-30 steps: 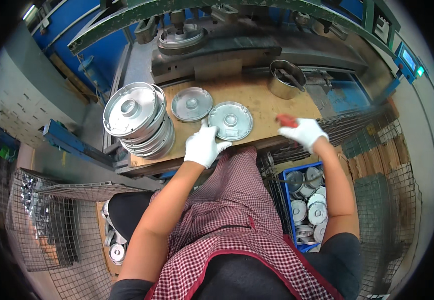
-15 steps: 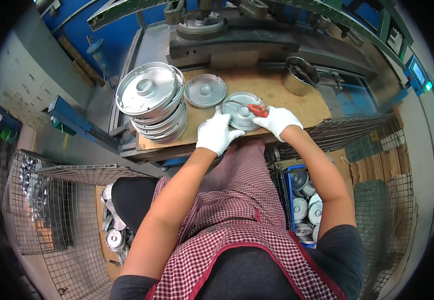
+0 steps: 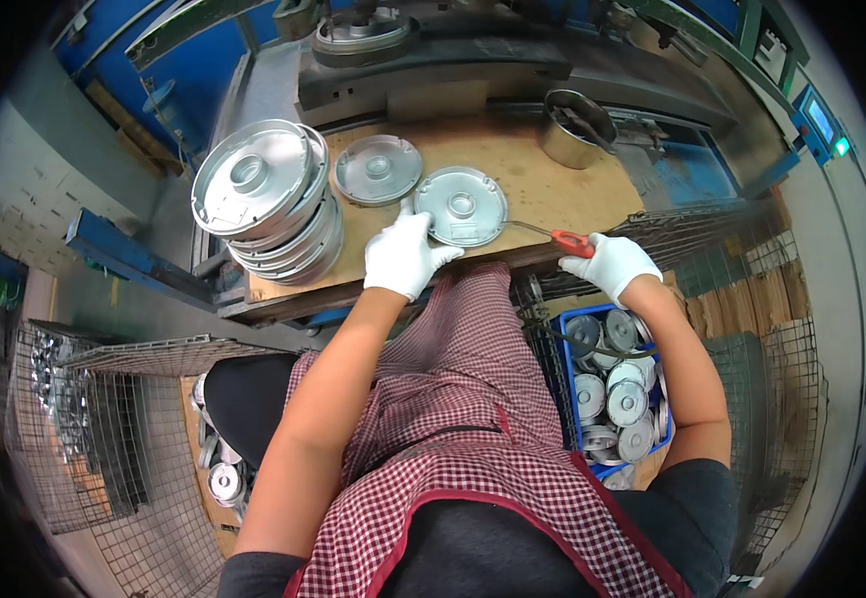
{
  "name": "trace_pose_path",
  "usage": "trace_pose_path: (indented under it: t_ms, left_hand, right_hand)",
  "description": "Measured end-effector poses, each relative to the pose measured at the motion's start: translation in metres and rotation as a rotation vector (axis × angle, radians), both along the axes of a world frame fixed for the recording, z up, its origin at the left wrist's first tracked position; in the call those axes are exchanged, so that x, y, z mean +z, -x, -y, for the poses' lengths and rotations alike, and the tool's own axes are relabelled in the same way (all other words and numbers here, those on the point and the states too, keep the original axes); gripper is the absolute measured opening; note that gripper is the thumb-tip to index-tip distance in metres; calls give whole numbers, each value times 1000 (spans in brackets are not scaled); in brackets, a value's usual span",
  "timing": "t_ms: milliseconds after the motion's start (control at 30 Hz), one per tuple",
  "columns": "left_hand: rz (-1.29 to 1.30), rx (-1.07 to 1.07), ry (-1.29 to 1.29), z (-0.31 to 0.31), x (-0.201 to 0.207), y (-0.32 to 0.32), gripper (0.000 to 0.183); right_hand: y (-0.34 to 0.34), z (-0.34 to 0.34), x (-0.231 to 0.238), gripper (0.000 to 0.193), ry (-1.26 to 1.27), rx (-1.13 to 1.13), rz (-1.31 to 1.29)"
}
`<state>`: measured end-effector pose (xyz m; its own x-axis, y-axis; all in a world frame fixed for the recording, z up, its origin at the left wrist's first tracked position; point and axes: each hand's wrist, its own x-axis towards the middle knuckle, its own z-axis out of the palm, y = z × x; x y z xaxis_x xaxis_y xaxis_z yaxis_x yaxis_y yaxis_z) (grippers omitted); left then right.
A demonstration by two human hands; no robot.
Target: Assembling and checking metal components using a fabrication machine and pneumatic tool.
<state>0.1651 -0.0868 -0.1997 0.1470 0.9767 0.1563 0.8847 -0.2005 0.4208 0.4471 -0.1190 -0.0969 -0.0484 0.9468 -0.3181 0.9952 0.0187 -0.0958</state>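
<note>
- Nearest the person, a red-and-white checked apron (image 3: 473, 399) fills the lower middle of the view, with both bare forearms reaching up from it
- To the right of the apron, a blue crate (image 3: 564, 329) holds a heap of round metal parts; on the left stands a wire-mesh basket (image 3: 104, 439) with more metal parts
- The right hand (image 3: 609, 264), in a white glove, has its grip closed around the red handle of a screwdriver (image 3: 570, 240) at the near edge of the tabletop (image 3: 552, 189); the thin shaft runs left toward the metal disc (image 3: 461, 205) and its tip ends just beside the disc's right rim
- The left hand (image 3: 405, 254), also white-gloved, lies flat with fingers spread wide, its fingertips on the near-left rim of the same disc, holding nothing
- The disc lies flat between the two hands, closer to the left one
- Just beyond it lies a second disc (image 3: 378, 168), and left of that a leaning stack of lids (image 3: 268, 204)
- Farther right stands a metal pot (image 3: 574, 126)
- At the far edge is a dark machine (image 3: 423, 60)
</note>
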Motion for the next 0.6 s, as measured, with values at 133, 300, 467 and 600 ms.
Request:
trace_pose_path:
  t_ms: [133, 300, 467, 600]
  left_hand:
    - [105, 5, 56, 1, 4, 3, 54]
    - [193, -98, -115, 25, 5, 18, 59]
    - [405, -193, -175, 45, 29, 20, 63]
    - [448, -281, -263, 59, 51, 21, 67]
  right_hand:
    - [-39, 1, -6, 56, -250, -140, -229]
    - [-118, -26, -12, 57, -717, -653, -854]
    - [-180, -49, -40, 62, -782, -724, -415]
    - [-174, -45, -44, 70, -385, -796, 25]
